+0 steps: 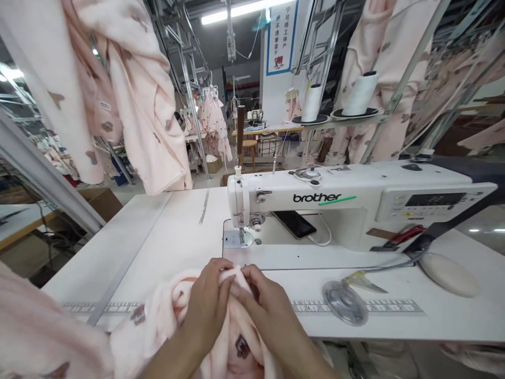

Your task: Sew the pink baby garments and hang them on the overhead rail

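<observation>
Pinching a fold of pink fleece fabric point(173, 316) at bottom centre, left hand point(208, 305) and right hand point(265, 309) touching, just below the sewing machine point(355, 202).

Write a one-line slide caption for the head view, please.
Both hands, left hand and right hand, pinch pink fabric before a sewing machine.

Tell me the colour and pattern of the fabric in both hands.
Pale pink fleece fabric with small dark brownish motifs, clearest in the head view.
</observation>
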Demonstrator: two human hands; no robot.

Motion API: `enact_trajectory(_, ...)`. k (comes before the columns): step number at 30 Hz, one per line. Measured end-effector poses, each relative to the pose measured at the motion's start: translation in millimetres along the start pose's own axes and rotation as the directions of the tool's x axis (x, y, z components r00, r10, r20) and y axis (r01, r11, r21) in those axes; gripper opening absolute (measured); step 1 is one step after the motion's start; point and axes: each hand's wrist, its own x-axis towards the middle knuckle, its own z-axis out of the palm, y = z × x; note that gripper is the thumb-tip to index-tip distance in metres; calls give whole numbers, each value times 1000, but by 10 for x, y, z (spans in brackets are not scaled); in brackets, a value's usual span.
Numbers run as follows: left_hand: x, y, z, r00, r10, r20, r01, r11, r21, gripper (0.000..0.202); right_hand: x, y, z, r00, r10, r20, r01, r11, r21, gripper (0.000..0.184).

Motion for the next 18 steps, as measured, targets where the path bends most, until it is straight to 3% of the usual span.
enact_trajectory(3,59,82,-86,969,-135,208,167,975,-144,32,81,14,-45,991,-122,62,124,992,-35,23)
enact_trajectory(5,109,109,-150,929,-143,340,227,948,-222,32,135,30,-114,970,-208,122,215,976,-39,23)
enact_trajectory(8,182,131,-197,921,-115,374,227,935,-273,27,178,32,-195,959,-253,131,264,961,-78,21)
enact_trajectory(11,277,157,-191,917,-179,356,275,931,-239,21,222,52,-218,987,-152,56,157,983,-93,18)
enact_trajectory(15,520,79,-102,884,-277,376,365,912,-187,19,418,198,-234,999,6,-52,-5,1000,10,16)
enact_trajectory(18,761,-166,73,874,-267,406,352,924,-150,20,665,370,-263,996,47,-81,-63,977,-202,17)
